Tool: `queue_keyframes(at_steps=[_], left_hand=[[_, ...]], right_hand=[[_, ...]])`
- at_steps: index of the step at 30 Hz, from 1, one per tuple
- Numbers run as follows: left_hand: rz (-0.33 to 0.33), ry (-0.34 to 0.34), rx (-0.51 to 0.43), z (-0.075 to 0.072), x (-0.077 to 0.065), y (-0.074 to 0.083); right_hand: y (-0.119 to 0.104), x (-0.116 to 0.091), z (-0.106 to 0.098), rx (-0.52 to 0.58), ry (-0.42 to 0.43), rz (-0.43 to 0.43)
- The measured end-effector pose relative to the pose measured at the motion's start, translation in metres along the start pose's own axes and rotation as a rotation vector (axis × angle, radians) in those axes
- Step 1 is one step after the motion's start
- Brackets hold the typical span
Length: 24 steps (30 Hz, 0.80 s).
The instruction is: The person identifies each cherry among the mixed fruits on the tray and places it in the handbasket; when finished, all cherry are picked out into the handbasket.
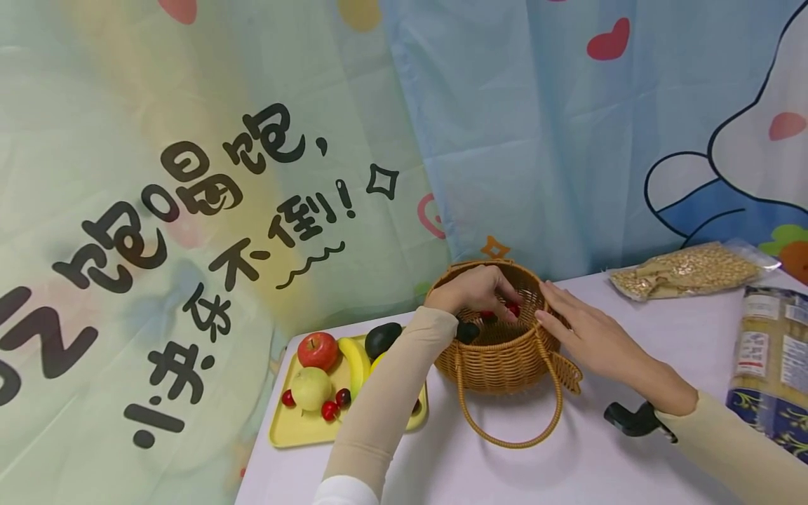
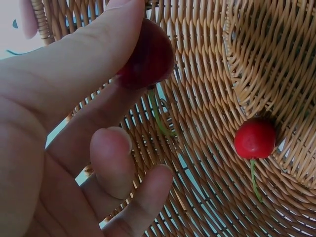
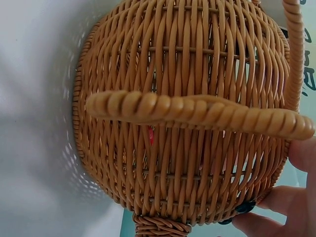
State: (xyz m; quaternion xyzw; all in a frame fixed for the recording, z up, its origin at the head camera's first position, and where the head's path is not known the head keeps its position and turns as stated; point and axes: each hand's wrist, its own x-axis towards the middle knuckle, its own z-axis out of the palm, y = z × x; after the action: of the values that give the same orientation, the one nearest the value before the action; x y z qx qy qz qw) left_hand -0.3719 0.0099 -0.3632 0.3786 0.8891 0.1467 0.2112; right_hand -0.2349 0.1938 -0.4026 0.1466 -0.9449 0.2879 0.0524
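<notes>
A brown wicker basket [image 1: 499, 368] stands upright on the table, its looped handle [image 1: 510, 445] hanging down in front. My left hand [image 1: 476, 289] reaches in over the rim. Between thumb and index finger it pinches a dark red cherry [image 2: 153, 54] with a green stem, above the woven inside. Another red cherry [image 2: 255, 138] lies in the basket, apart from the fingers. My right hand [image 1: 596, 337] rests against the right rim with fairly straight fingers. In the right wrist view its fingertips [image 3: 252, 224] touch the basket's outer side.
Left of the basket, a yellow tray [image 1: 297, 440] carries an apple [image 1: 318, 351], a banana [image 1: 355, 365], a pale round fruit [image 1: 311, 389] and several cherries. At the right lie a bag of grains [image 1: 701, 270] and a noodle-like package [image 1: 770, 358]. Printed curtains [image 1: 480, 140] hang behind.
</notes>
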Motion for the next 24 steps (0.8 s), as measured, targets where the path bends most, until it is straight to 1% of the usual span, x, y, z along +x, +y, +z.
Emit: queue_keyframes(at_steps=[5, 9, 15, 19, 24], left_hand=[[-0.010, 0.010, 0.021, 0.001, -0.001, 0.002], [0.000, 0.027, 0.046, 0.000, -0.002, 0.004], [0.010, 0.039, 0.055, -0.007, -0.007, 0.008], [0.029, 0.081, 0.061, -0.015, -0.014, 0.011], [0.088, 0.148, 0.049, -0.024, -0.026, 0.011]], right_hand=[[0.000, 0.000, 0.000, 0.003, 0.002, -0.001], [0.000, 0.000, 0.000, 0.005, 0.005, -0.004], [-0.001, 0.000, 0.001, 0.014, 0.002, -0.003], [-0.001, 0.000, 0.001, 0.014, -0.004, 0.003], [-0.002, 0.000, 0.001, 0.005, -0.003, 0.008]])
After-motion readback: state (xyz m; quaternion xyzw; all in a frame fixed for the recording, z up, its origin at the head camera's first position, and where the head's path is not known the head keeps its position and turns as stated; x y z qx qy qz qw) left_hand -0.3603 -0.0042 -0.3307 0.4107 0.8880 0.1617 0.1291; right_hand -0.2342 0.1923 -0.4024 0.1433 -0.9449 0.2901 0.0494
